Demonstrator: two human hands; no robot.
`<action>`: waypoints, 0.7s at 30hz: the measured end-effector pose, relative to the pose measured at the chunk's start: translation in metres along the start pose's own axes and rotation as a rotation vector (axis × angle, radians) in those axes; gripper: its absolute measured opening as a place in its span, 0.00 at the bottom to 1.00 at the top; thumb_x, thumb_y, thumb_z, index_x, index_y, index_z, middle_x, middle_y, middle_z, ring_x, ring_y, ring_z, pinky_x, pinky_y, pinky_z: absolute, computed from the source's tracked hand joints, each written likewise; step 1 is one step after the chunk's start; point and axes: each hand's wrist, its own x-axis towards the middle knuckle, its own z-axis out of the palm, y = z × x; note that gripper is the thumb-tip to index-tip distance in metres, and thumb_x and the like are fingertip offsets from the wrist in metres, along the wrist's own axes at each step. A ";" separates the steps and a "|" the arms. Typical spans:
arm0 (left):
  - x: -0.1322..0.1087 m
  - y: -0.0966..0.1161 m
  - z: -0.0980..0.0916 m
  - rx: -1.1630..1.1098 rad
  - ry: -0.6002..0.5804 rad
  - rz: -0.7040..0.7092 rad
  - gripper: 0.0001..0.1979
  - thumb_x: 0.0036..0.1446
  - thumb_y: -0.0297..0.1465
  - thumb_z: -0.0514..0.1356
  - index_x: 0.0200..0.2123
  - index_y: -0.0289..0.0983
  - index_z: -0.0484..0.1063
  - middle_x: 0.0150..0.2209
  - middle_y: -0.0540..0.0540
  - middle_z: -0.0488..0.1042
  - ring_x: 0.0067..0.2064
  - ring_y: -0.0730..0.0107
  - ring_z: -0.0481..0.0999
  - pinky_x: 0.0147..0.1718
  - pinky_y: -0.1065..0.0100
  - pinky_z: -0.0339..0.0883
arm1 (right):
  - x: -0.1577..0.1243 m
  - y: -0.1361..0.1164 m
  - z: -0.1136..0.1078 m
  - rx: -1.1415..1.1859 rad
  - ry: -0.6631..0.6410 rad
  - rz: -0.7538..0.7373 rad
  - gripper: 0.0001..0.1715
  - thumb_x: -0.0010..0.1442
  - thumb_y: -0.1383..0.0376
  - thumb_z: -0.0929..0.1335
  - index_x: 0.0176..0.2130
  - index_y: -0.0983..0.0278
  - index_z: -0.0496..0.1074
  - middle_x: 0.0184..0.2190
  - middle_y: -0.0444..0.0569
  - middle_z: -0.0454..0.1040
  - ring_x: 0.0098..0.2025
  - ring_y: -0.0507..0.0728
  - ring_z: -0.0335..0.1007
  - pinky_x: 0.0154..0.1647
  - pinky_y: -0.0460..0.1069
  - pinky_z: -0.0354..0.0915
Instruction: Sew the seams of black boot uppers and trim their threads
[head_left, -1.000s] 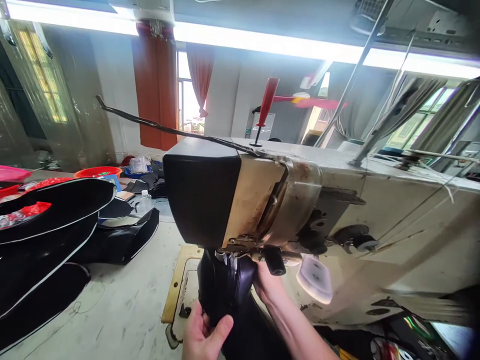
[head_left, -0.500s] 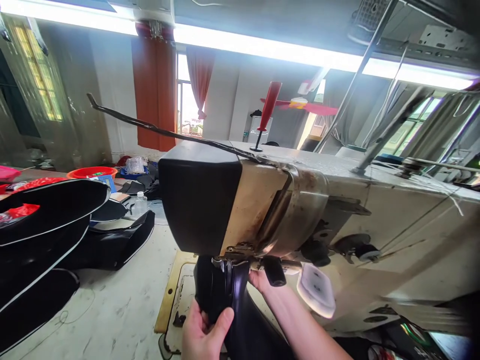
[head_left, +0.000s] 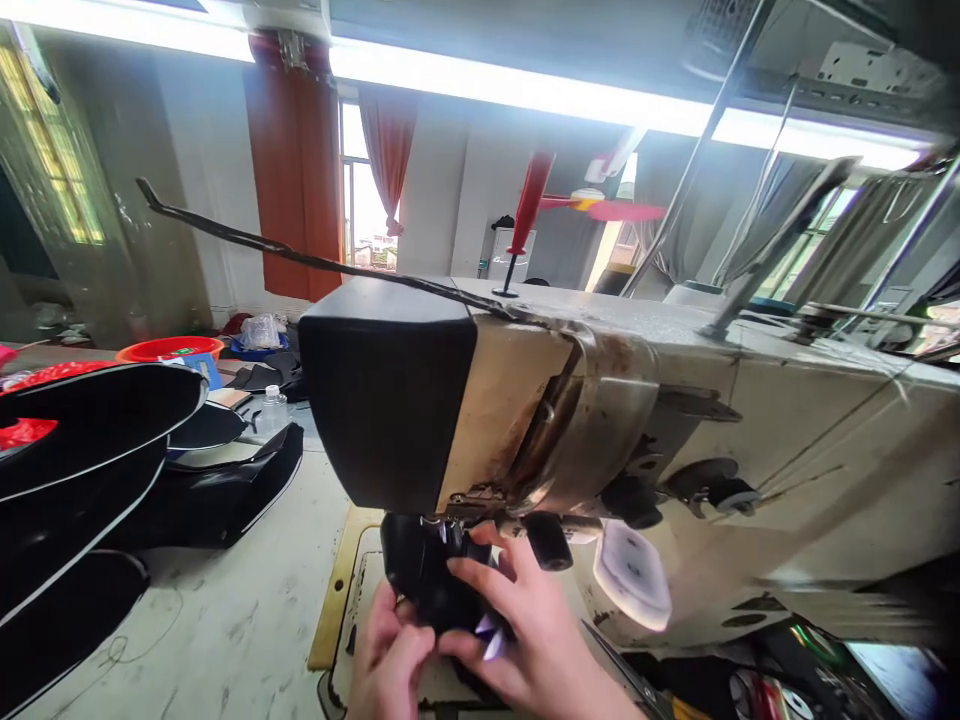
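A large cream sewing machine (head_left: pixel 750 440) with a black end cover (head_left: pixel 386 395) fills the middle of the view. Under its head, a black leather piece (head_left: pixel 427 580) sits at the needle area. My left hand (head_left: pixel 386 660) grips the piece's near edge from below, fingers closed on it. My right hand (head_left: pixel 525 640) lies over the piece from the right, fingers curled around it, with a small pale purple bit (head_left: pixel 487 640) showing between the fingers. Both hands meet just below the presser foot.
Stacked black covers with white piping (head_left: pixel 82 450) lie on the left of the grey table (head_left: pixel 225 620). An orange basin (head_left: pixel 169 348), a small bottle (head_left: pixel 274 405) and more black pieces sit further back. A red-handled screwdriver (head_left: pixel 525 215) stands on the machine top.
My right hand came out from behind the black piece and now lies on top of it, beside my left hand. The piece has been folded down lower under the machine head.
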 end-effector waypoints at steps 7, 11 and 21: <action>-0.002 -0.009 0.007 0.016 0.025 0.094 0.26 0.42 0.34 0.70 0.46 0.36 0.72 0.34 0.43 0.81 0.40 0.53 0.81 0.39 0.63 0.74 | 0.028 -0.002 -0.005 -0.138 -0.022 -0.364 0.13 0.67 0.72 0.61 0.47 0.66 0.72 0.28 0.50 0.77 0.26 0.53 0.73 0.25 0.45 0.69; -0.002 -0.017 0.013 0.223 0.060 0.262 0.30 0.40 0.42 0.73 0.45 0.36 0.70 0.33 0.40 0.81 0.37 0.54 0.81 0.38 0.65 0.74 | 0.029 0.020 0.001 -0.069 0.056 -0.321 0.12 0.67 0.68 0.64 0.46 0.62 0.75 0.36 0.54 0.80 0.37 0.57 0.79 0.37 0.49 0.75; -0.005 -0.019 0.022 0.173 0.089 0.190 0.30 0.39 0.48 0.73 0.42 0.38 0.69 0.28 0.42 0.81 0.33 0.55 0.81 0.34 0.65 0.73 | 0.018 0.044 0.006 0.213 -0.109 -0.138 0.18 0.66 0.64 0.64 0.53 0.58 0.75 0.43 0.52 0.81 0.42 0.59 0.80 0.42 0.51 0.76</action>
